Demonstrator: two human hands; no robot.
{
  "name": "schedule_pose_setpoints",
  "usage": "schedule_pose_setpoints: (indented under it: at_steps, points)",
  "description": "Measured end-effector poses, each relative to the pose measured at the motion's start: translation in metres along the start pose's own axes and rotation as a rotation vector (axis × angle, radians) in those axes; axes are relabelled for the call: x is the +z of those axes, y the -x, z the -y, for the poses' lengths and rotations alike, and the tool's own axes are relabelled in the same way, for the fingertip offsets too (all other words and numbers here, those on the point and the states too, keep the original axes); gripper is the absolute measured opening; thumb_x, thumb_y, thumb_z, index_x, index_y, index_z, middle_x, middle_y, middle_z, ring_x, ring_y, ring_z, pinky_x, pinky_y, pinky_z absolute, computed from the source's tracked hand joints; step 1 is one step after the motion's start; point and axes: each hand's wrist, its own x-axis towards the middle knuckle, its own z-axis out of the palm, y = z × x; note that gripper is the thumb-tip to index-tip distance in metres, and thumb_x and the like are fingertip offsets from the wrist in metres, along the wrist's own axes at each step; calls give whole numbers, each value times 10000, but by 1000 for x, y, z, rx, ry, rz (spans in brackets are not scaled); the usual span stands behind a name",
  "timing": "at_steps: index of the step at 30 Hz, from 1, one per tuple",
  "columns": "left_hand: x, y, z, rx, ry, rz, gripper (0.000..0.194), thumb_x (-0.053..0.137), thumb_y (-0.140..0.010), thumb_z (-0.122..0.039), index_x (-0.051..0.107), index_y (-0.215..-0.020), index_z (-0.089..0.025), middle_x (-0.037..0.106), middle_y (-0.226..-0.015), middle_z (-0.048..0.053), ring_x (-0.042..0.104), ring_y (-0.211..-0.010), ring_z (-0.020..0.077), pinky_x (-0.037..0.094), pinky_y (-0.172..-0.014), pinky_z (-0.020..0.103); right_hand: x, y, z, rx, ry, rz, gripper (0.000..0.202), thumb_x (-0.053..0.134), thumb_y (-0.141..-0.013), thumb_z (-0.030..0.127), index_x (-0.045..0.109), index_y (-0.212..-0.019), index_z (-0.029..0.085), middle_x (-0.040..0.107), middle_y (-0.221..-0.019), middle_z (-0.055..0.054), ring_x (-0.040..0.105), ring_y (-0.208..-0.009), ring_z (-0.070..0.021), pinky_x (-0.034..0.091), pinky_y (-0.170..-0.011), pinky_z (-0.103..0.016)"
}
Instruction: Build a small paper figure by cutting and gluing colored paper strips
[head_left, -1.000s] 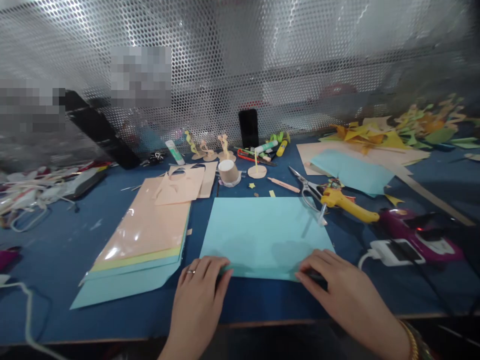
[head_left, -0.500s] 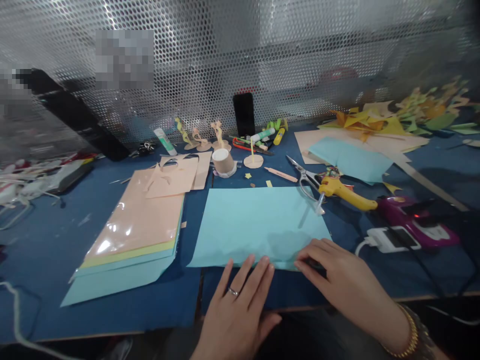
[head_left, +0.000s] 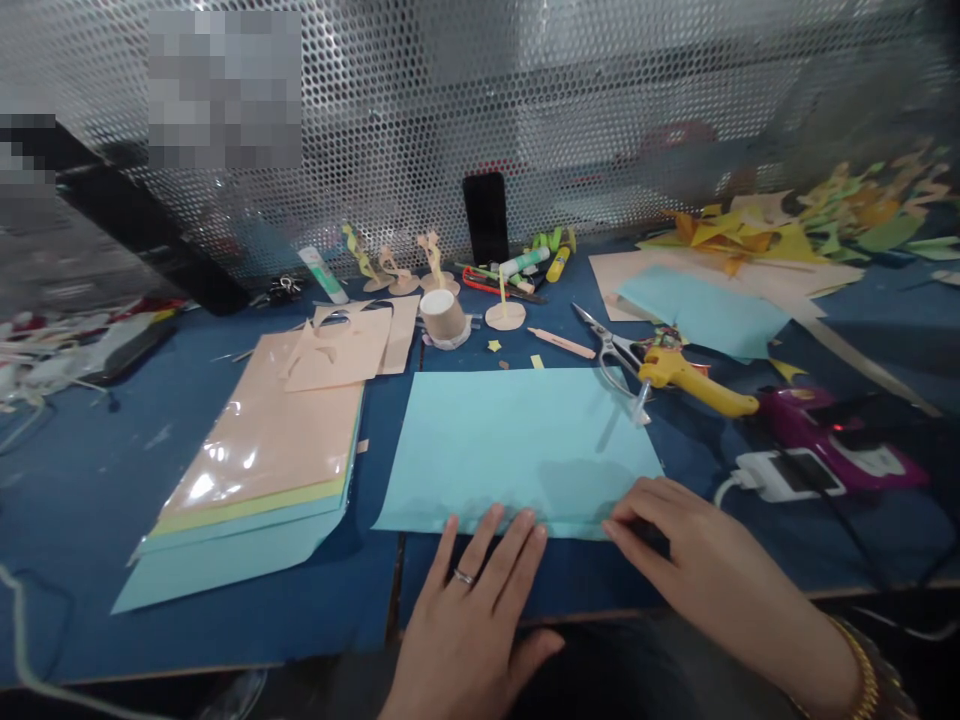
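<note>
At the bottom centre of the frame, the left hand lies with fingers spread, pressing the near edge of the light-blue sheet and gripping nothing. Lower right, the right hand has thumb and forefinger brought together on that same edge, seemingly pinching it. The sheet lies mid-frame on the blue tabletop; its near edge looks turned over in a narrow strip. Good work here would mean lining the strip up evenly first, then pressing outward from the flat left fingers. Farther up, the yellow glue gun and scissors crowd the sheet's far right corner, so sliding them aside would avoid snags.
</note>
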Motion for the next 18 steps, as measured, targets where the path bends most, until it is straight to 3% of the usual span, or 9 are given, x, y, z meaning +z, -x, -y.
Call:
schedule_pose_setpoints:
  at_steps: [7,18]
  points:
    - [-2,-1,1,3,16,-11,565,411,-924,-512,400,-1408,-220,445,-1454,-44,378,-1322,224,62,-1155,380,0,-1,4,-24,47,17,226,421,-923,217,536,-730,228,577,-737,-13,573,-735,-185,472,-680,-341]
    - [-1,1,0,13,6,4,585,405,-920,-528,377,-1420,-227,416,-1472,-50,365,-1325,229,55,-1151,384,-1,-2,6,36,39,66,167,482,-884,187,494,-723,230,564,-754,0,566,-767,-194,465,-680,-352]
